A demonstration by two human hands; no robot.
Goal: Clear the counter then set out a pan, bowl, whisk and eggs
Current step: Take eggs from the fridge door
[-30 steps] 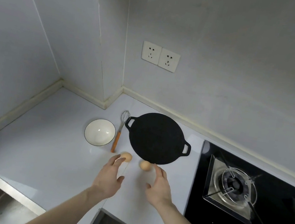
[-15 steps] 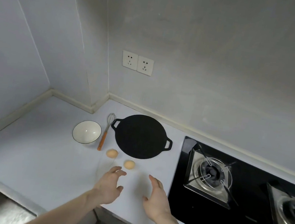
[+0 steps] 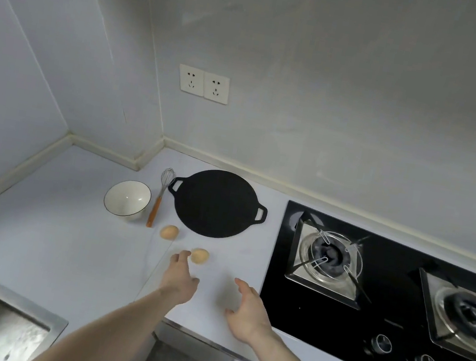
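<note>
Pan (image 3: 216, 204), bowl (image 3: 127, 198), whisk (image 3: 160, 197) and two eggs (image 3: 169, 232) lay out on the counter (image 3: 33, 228), both hands empty, left hand (image 3: 179, 280) spread beside the nearer egg, right hand (image 3: 250, 308) spread apart; set-out looked complete, leaving at most a steadying touch.

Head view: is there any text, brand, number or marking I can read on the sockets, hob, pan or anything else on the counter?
No readable text anywhere in this view.
Wall sockets: only pin holes, no lettering visible.
Gas hob: a faint mark near its front edge, too small and blurred to read.
Hob knobs: pointer lines only, no numbers legible.
Pan, bowl, whisk, eggs: no labels or marks visible.
</note>
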